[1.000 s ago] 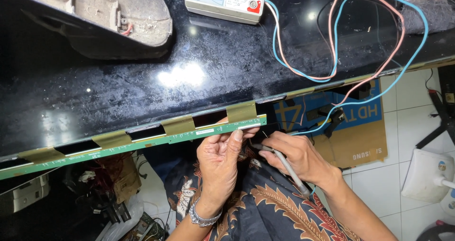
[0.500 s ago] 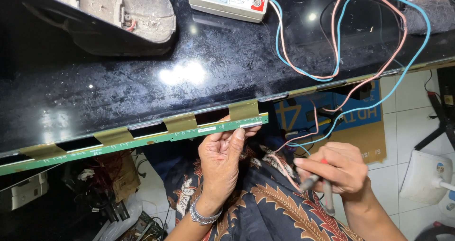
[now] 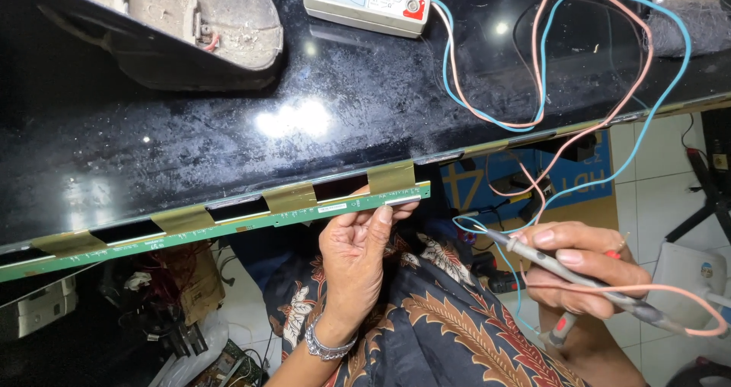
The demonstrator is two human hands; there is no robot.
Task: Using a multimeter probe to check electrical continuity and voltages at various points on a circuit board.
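Note:
My left hand (image 3: pixel 356 251) holds up the right end of a long narrow green circuit strip (image 3: pixel 228 229) from below, fingertips on its lower edge. The strip hangs from the front edge of a big black glossy panel (image 3: pixel 228 143) by several gold-brown flat ribbons (image 3: pixel 391 177). My right hand (image 3: pixel 586 269) is off to the right, away from the strip, gripping two meter probes (image 3: pixel 579 280), one grey and one red. Pink and blue leads (image 3: pixel 533 82) run from the probes across the panel to a white multimeter (image 3: pixel 369 0) at the top.
A dusty grey moulded stand piece (image 3: pixel 190 29) lies on the panel at top left. A blue-printed cardboard box (image 3: pixel 563 181) and white floor tiles (image 3: pixel 647 174) lie below at right. Tangled cables and parts (image 3: pixel 167 311) sit on the floor at lower left.
My right hand has pulled away from the strip's end, down and to the right, taking the probes with it. My left hand stays on the strip.

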